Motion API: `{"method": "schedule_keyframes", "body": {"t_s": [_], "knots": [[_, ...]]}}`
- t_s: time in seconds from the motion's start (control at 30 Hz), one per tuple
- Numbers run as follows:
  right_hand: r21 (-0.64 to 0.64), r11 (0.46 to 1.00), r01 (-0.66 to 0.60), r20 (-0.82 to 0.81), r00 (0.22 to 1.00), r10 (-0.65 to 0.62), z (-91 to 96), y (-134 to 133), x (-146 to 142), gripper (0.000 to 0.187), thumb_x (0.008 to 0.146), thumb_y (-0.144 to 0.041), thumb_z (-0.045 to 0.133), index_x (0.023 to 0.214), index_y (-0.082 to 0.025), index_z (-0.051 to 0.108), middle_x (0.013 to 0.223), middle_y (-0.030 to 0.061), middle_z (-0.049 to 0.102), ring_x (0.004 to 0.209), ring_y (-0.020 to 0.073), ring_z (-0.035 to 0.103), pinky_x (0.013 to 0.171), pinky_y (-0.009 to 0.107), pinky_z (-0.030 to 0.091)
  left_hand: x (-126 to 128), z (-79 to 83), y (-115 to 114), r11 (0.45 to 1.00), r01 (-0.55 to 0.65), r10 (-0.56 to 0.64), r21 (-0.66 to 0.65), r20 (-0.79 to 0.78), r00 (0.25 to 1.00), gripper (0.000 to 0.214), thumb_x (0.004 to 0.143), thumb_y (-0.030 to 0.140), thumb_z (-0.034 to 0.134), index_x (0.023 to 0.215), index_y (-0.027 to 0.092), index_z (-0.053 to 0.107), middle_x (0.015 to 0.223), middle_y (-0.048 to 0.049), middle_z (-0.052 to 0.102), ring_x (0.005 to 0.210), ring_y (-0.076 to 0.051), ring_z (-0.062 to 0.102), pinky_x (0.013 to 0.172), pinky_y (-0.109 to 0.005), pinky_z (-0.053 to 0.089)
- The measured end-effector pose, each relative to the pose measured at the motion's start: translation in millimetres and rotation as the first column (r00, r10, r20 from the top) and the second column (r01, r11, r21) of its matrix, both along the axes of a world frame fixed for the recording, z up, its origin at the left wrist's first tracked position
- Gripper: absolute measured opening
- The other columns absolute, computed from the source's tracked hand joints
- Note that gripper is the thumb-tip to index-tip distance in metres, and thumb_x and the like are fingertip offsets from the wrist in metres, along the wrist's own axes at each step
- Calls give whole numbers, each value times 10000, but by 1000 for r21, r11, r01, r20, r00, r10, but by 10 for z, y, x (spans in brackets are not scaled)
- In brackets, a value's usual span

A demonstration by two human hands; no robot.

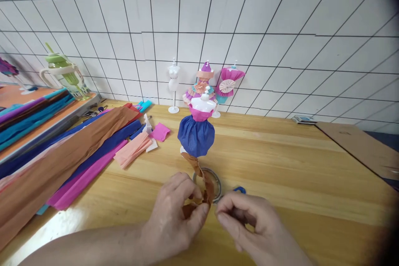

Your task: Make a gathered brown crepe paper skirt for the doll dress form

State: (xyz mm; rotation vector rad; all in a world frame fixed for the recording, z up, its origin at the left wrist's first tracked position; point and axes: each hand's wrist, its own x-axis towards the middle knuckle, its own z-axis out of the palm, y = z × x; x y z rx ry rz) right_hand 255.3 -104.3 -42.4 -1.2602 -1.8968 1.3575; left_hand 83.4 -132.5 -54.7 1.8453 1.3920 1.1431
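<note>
Head view: on the wooden counter point(280, 166), well short of its back edge, a twisted brown paper strip point(208, 185) passes across a grey ring point(219, 183). The strip's long axis runs from the left hand point(174, 216) toward the back edge, veering left; its far end lies near the foot of the blue-skirted dress form point(197, 135). The left hand is nearer, its thumb and fingers closed on the strip. Just right of it, the right hand point(252, 220) has its fingertips pinched together; whether on anything thin, I cannot tell.
</note>
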Motion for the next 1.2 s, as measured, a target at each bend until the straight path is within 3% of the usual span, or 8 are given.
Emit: {"method": "schedule_keyframes", "body": {"t_s": [0.17,0.4,0.5,0.7,0.83,0.97,1.1,1.2], "knots": [[319,947,37,91,993,-70,-147,-230,17,99,696,-124,563,723,-217,546,647,-41,547,580,120,539,536,219,449,166,-116,63,953,73,45,-293,376,925,50,819,220,519,856,189,528,787,0,499,741,-137,474,696,-258,405],[737,675,-26,237,946,-223,-208,-250,-38,415,525,-276,825,774,-206,500,722,0,567,639,185,573,550,296,469,358,-257,130,874,106,279,-475,668,689,269,760,344,618,988,215,560,806,7,497,793,-158,480,748,-278,406],[806,582,-111,305,920,-247,-116,-179,-91,377,570,-328,804,723,-214,479,680,6,553,611,193,560,520,294,438,352,-126,163,842,140,320,-520,693,646,300,731,363,647,965,201,555,803,8,498,795,-156,480,756,-275,412],[812,520,-263,444,857,-260,66,-4,-255,158,682,-190,686,765,-200,552,757,54,595,688,236,539,604,358,413,300,153,258,803,238,395,-546,788,473,273,710,337,670,871,196,501,771,27,494,693,-112,486,643,-221,394],[861,434,-266,409,869,-278,139,95,-311,106,779,-103,507,743,-185,563,724,64,587,668,229,503,608,374,369,265,240,302,809,258,388,-528,810,441,228,712,296,654,838,196,492,718,42,485,616,-91,452,573,-202,370],[820,534,-208,322,938,-128,337,263,-210,143,824,-199,540,688,-202,496,670,20,541,632,177,498,582,323,382,214,234,331,825,217,378,-522,795,474,191,720,299,632,836,194,523,756,22,540,712,-125,510,650,-229,397],[826,534,179,-25,959,-283,556,689,-94,128,770,-287,627,803,-221,523,687,-9,544,600,147,502,576,304,427,122,199,305,846,131,369,-516,745,556,241,703,316,651,898,199,571,818,8,566,816,-155,535,729,-254,397],[664,712,226,-162,974,-158,636,1082,-140,465,724,-352,667,1145,-234,508,1125,86,599,911,212,597,702,358,508,15,207,225,853,85,366,-516,706,607,256,686,347,688,870,201,586,736,29,514,738,-136,517,683,-245,389]]}}
